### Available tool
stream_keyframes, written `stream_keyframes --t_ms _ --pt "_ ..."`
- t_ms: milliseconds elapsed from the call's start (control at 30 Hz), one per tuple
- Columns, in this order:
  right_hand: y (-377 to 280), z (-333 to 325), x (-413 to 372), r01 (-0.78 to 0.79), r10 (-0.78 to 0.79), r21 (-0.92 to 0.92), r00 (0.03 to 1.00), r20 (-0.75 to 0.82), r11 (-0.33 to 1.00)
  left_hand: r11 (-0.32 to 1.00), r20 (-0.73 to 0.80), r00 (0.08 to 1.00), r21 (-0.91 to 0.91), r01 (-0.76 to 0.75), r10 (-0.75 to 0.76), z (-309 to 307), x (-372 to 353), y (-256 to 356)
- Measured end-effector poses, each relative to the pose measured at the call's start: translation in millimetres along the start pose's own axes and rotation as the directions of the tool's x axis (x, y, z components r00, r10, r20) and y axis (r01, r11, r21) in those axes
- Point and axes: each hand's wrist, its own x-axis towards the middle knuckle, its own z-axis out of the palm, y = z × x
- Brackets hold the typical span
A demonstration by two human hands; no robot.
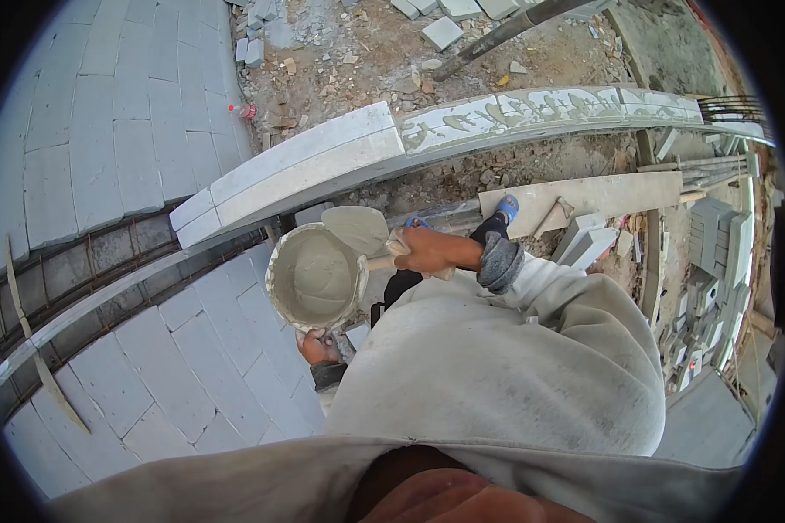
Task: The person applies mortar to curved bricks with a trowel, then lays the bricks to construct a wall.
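Note:
My right hand (429,250) is closed round the handle of a trowel (355,229). Grey mortar coats its rounded blade, which lies over the far rim of a bucket. That bucket (275,283) has a mortar-smeared rim and holds wet grey mortar (321,275). At the bucket's near side, my left hand (318,346) grips the edge, its fingers partly hidden. Beyond both hands runs a low wall of pale blocks (305,166). Patchy mortar (506,112) covers the right stretch of its top.
Pale blocks form surfaces at upper left (96,113) and lower left (192,357). A board (610,196) lies beneath a foot in a blue sandal (508,207). Block stacks (715,235) stand at right. A slanting pole (506,39) crosses rubble; a plastic bottle (244,111) lies near the wall.

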Motion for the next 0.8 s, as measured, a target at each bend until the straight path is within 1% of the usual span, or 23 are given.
stream_keyframes --t_ms 67,133,200,233,267,333,400,467,500,533,600,633,700,800 --pt "-15 -15 -37 -0.009 0.007 -0.11 1.0 -0.02 0.994 0.999 0.073 0.997 -0.008 -0.031 0.032 12 -14 19" --pt "-26 -26 -75 0.141 -0.136 0.047 0.986 -0.096 0.989 0.999 0.175 0.983 -0.007 -0.047 0.047 27 -28 39" --pt "-25 -36 -104 0.277 -0.235 0.235 0.953 -0.191 0.932 0.997 0.193 0.979 -0.024 -0.07 0.074 55 -39 63" --pt "-23 -43 -118 0.341 -0.272 0.319 0.931 -0.243 0.884 0.996 0.261 0.961 -0.048 -0.08 0.09 69 -40 74" --pt "-22 -50 -129 0.364 -0.263 0.332 0.913 -0.313 0.87 0.993 0.328 0.938 -0.072 -0.09 0.109 83 -36 83" --pt "-18 -58 -150 0.413 -0.234 0.359 0.863 -0.447 0.837 0.987 0.356 0.926 -0.137 -0.079 0.124 113 -14 93" --pt "-9 -60 -166 0.445 -0.227 0.317 0.811 -0.538 0.837 0.987 0.453 0.886 -0.157 -0.026 0.096 145 26 96" --pt "6 -59 -177 0.472 -0.208 0.289 0.751 -0.626 0.833 0.978 0.502 0.861 -0.207 0.028 0.082 188 64 94" --pt "9 -55 -182 0.474 -0.2 0.293 0.745 -0.637 0.83 0.973 0.501 0.86 -0.231 0.019 0.102 211 69 96" --pt "13 -50 -189 0.474 -0.187 0.301 0.738 -0.648 0.827 0.962 0.547 0.83 -0.268 0.051 0.108 227 94 88" --pt "16 -41 -200 0.475 -0.159 0.306 0.715 -0.681 0.825 0.957 0.53 0.844 -0.279 0.076 0.088 261 118 79" --pt "17 -34 -205 0.471 -0.139 0.312 0.705 -0.695 0.825 0.956 0.519 0.852 -0.279 0.089 0.072 270 119 76" --pt "18 -31 -207 0.475 -0.122 0.305 0.679 -0.724 0.826 0.955 0.545 0.833 -0.285 0.084 0.089 287 120 71" --pt "22 -28 -202 0.469 -0.112 0.291 0.66 -0.743 0.834 0.953 0.535 0.842 -0.288 0.096 0.077 294 120 52"
